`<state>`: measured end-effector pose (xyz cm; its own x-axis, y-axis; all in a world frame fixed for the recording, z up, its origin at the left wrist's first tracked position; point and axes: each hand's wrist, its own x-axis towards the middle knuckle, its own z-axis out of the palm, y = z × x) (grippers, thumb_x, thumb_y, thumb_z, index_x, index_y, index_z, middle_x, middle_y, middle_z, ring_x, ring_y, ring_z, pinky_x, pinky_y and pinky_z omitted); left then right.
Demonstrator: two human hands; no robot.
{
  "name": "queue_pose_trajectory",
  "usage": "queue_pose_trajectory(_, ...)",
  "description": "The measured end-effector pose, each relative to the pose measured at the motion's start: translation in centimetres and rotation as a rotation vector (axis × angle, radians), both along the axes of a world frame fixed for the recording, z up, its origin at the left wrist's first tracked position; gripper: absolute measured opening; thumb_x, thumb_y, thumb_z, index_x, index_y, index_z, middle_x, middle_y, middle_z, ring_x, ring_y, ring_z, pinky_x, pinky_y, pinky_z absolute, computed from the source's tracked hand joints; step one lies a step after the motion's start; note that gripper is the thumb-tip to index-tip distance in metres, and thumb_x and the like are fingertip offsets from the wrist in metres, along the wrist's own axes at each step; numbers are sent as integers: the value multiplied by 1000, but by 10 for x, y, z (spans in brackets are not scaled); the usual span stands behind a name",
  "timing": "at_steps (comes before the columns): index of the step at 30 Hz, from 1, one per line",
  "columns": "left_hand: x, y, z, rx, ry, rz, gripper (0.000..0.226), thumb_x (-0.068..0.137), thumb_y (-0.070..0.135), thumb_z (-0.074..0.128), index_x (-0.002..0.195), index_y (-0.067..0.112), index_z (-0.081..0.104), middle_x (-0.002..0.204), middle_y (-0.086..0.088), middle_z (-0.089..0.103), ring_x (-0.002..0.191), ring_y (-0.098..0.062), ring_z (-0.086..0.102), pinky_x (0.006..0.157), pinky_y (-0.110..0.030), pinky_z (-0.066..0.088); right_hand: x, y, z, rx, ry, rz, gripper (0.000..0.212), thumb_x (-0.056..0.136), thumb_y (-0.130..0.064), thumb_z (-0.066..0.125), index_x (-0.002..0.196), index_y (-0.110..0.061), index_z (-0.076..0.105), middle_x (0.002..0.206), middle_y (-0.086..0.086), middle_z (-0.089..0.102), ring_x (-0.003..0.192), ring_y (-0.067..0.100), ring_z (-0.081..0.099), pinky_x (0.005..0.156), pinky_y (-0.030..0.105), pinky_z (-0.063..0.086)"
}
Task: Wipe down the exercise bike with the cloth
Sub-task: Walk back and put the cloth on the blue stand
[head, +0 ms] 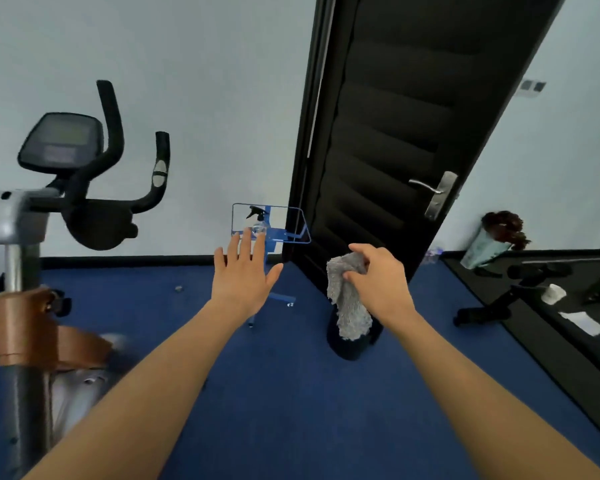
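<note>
The exercise bike (pixel 25 216) stands at the left, with black handlebars, a grey console and a silver post. A grey fluffy cloth (pixel 347 303) hangs from my right hand (pixel 378 275), which pinches its top in the middle of the view. My left hand (pixel 245 275) is stretched forward with fingers spread and holds nothing. Its fingertips overlap a clear spray bottle (pixel 258 220) with a black trigger that stands on a small blue-framed glass table (pixel 293 239) by the wall. Both hands are well to the right of the bike.
A tall black door (pixel 395 133) with a metal handle stands ahead on the right. A dark bin (pixel 349 344) sits on the blue carpet behind the cloth. At the far right are a black floor mat, a black equipment frame (pixel 492 303) and a potted plant (pixel 492 240).
</note>
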<state>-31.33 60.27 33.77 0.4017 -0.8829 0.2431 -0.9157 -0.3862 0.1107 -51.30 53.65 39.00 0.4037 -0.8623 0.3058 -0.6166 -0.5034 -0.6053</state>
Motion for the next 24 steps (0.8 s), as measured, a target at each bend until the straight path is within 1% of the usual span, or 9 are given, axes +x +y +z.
queue_pose_trajectory(2, -4, -29, -1, 10, -4, 37, 67, 96, 54, 17, 147, 17, -5, 157, -9, -1, 144, -28, -1, 114, -48, 7, 2, -45, 2, 9, 40, 57, 47, 84, -10, 63, 128, -17, 48, 110, 7, 52, 102, 18, 48, 83, 22, 35)
queue_pose_trajectory(4, 0, -53, -1, 29, -14, 64, 67, 96, 54, 17, 147, 18, -5, 157, -9, -2, 144, -27, -2, 114, -47, 6, 13, -83, 3, 20, 58, 90, 46, 83, -10, 63, 127, -16, 49, 109, 8, 52, 102, 21, 49, 84, 23, 36)
queue_pose_trajectory(9, 35, -126, -5, 40, 24, 148, 66, 96, 53, 20, 148, 17, -1, 157, -9, -3, 143, -28, -3, 114, -48, 5, 61, -166, -10, 37, 48, 181, 44, 83, -8, 61, 125, -16, 51, 108, 7, 52, 97, 16, 49, 81, 18, 33)
queue_pose_trajectory(12, 65, -176, -13, 33, 17, 163, 67, 96, 53, 21, 148, 17, 0, 157, -9, -1, 143, -27, -1, 114, -48, 5, 97, -218, -23, 56, 42, 206, 44, 83, -8, 62, 126, -14, 51, 109, 8, 52, 98, 17, 51, 82, 19, 35)
queue_pose_trajectory(16, 119, -243, -20, 8, -17, 174, 68, 94, 55, 19, 148, 16, 2, 157, -9, 1, 143, -28, 0, 113, -48, 7, 151, -290, -39, 83, 3, 174, 43, 83, -8, 62, 125, -13, 52, 111, 7, 51, 95, 11, 47, 82, 18, 34)
queue_pose_trajectory(19, 165, -294, -23, 38, -35, 173, 68, 95, 54, 17, 148, 15, 1, 157, -9, 0, 143, -28, 0, 113, -48, 7, 195, -346, -44, 140, -42, 137, 42, 83, -9, 63, 124, -14, 53, 113, 8, 52, 100, 14, 48, 84, 20, 36)
queue_pose_trajectory(22, 210, -347, -30, 87, -29, 167, 67, 95, 54, 16, 148, 16, -3, 157, -9, -3, 143, -28, -2, 114, -48, 7, 238, -404, -48, 167, -56, 102, 40, 84, -10, 63, 122, -15, 55, 113, 8, 52, 95, 10, 46, 82, 20, 35)
queue_pose_trajectory(24, 230, -377, -36, 122, -13, 154, 67, 95, 53, 16, 147, 16, -4, 157, -9, -3, 144, -28, -3, 114, -48, 6, 261, -436, -52, 184, -64, 79, 38, 83, -10, 63, 120, -15, 56, 112, 9, 52, 97, 13, 48, 81, 20, 35)
